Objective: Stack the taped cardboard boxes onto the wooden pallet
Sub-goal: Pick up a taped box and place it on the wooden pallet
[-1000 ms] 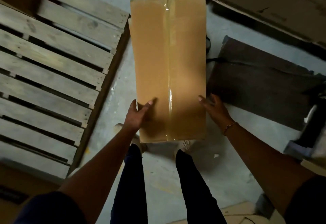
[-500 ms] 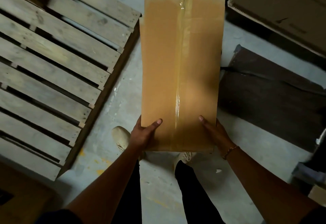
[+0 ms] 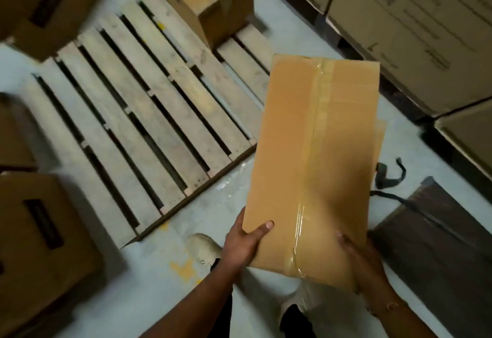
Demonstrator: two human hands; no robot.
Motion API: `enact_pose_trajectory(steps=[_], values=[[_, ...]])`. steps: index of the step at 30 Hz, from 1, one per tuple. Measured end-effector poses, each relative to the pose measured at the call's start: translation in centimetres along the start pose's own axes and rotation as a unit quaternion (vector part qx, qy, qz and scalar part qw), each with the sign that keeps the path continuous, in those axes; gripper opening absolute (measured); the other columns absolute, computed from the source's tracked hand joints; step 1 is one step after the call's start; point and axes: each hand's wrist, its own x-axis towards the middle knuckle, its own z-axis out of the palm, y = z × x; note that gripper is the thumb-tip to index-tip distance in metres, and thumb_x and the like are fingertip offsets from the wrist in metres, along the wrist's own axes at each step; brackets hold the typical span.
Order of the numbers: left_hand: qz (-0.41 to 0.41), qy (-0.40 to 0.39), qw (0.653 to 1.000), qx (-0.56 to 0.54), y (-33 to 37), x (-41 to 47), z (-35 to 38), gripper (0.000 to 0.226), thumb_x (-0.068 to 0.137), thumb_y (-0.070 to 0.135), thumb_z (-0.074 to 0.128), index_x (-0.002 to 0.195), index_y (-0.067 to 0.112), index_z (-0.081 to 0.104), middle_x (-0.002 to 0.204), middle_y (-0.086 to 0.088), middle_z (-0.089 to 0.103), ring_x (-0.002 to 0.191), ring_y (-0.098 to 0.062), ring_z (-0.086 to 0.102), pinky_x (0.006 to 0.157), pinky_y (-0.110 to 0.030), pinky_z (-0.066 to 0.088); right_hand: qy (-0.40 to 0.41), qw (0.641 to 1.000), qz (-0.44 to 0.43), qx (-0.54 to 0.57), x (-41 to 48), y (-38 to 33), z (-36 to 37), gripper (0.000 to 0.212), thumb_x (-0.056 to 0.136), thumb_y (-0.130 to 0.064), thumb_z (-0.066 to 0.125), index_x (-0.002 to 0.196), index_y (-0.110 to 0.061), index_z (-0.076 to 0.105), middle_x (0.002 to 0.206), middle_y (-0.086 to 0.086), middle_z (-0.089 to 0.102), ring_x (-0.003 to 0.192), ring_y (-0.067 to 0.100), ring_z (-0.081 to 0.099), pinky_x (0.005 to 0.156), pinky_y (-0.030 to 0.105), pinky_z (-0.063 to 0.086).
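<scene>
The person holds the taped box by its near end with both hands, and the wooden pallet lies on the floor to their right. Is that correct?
Not quite. The head view shows the wooden pallet on the floor to the person's left, not their right. The rest stands: the left hand and right hand hold the taped box by its near end.
</scene>
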Motion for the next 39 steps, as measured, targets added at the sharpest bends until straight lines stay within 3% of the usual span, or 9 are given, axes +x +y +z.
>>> enact_pose_trajectory(steps=[2,4,6,10,20,27,32,37,39], values=[[0.006,0.017,0.999,-0.027,1.1,-0.2,-3.7,0.073,0.069,0.067,0.083,0.134,0.053,0.053,0.117,0.022,0.071,0.106,-0.001,0.067,0.095,-0.031,0.055,-0.026,1.000,-0.007,-0.014,-0.3,-1.7,3.5,0.074,0.080,-0.049,0.084,0.141,-0.028,0.048,0.136,0.006,0.058,0.100,0.022,0.061,0.076,0.038,0.049],[0.008,0.032,0.998,-0.052,2.3,-0.2,-7.8,0.076,0.069,0.067,0.083,0.137,0.052,0.052,0.116,0.022,0.071,0.105,-0.001,0.067,0.094,-0.030,0.055,-0.038,0.998,-0.017,-0.044,-0.8,-3.6,7.3,0.107,0.060,-0.069,0.088,0.149,-0.028,0.044,0.139,0.001,0.056,0.116,0.029,0.059,0.094,0.049,0.051],[0.008,0.044,0.996,-0.076,3.3,0.0,-11.8,0.082,0.064,0.070,0.082,0.138,0.049,0.054,0.115,0.020,0.073,0.104,-0.003,0.069,0.097,-0.034,0.056,-0.060,0.995,-0.051,-0.057,-1.6,-5.9,11.9,0.090,0.079,-0.053,0.080,0.155,-0.027,0.039,0.138,-0.004,0.054,0.122,0.026,0.052,0.107,0.047,0.041],[0.011,0.077,0.991,-0.107,5.0,0.7,-18.9,0.084,0.061,0.074,0.083,0.136,0.046,0.057,0.114,0.019,0.074,0.105,-0.006,0.071,0.099,-0.042,0.056,-0.111,0.988,-0.075,-0.075,-2.6,-10.2,19.9,0.061,0.096,-0.023,0.069,0.151,-0.017,0.045,0.137,0.004,0.057,0.112,0.022,0.052,0.101,0.042,0.039],[0.015,0.159,0.975,-0.153,10.2,4.7,-29.0,0.077,0.064,0.072,0.080,0.133,0.047,0.056,0.116,0.018,0.072,0.106,-0.010,0.069,0.100,-0.045,0.056,-0.180,0.965,-0.098,-0.166,1.6,-18.6,34.2,0.070,0.087,-0.043,0.075,0.148,-0.023,0.048,0.131,0.007,0.060,0.112,0.030,0.058,0.097,0.047,0.048],[0.000,0.189,0.969,-0.160,15.7,11.7,-30.0,0.073,0.071,0.071,0.080,0.135,0.043,0.057,0.113,0.021,0.071,0.105,-0.008,0.068,0.098,-0.040,0.053,-0.185,0.956,-0.124,-0.189,8.0,-25.5,39.3,0.056,0.083,-0.040,0.080,0.132,-0.031,0.055,0.117,-0.003,0.067,0.098,0.012,0.063,0.088,0.034,0.051],[-0.012,0.209,0.965,-0.156,20.1,16.6,-30.2,0.076,0.075,0.069,0.077,0.139,0.035,0.054,0.118,0.012,0.069,0.105,-0.014,0.065,0.099,-0.042,0.051,-0.194,0.946,-0.133,-0.222,12.6,-30.4,42.0,0.081,0.057,-0.071,0.087,0.124,-0.034,0.063,0.115,-0.012,0.072,0.106,0.013,0.068,0.097,0.039,0.056],[-0.025,0.225,0.960,-0.163,23.3,20.5,-31.0,0.069,0.081,0.061,0.073,0.140,0.033,0.052,0.115,0.009,0.066,0.102,-0.016,0.062,0.099,-0.046,0.051,-0.230,0.937,-0.136,-0.224,15.8,-33.9,44.8,0.043,0.084,-0.046,0.079,0.120,-0.037,0.059,0.111,-0.019,0.068,0.100,0.002,0.066,0.075,0.019,0.052],[-0.019,0.227,0.959,-0.169,24.1,21.9,-31.5,0.067,0.082,0.059,0.073,0.140,0.032,0.052,0.113,0.011,0.066,0.100,-0.012,0.062,0.096,-0.044,0.051,-0.236,0.932,-0.143,-0.233,17.2,-34.7,46.1,0.044,0.083,-0.048,0.079,0.122,-0.036,0.062,0.113,-0.016,0.072,0.102,0.005,0.068,0.079,0.022,0.054]])
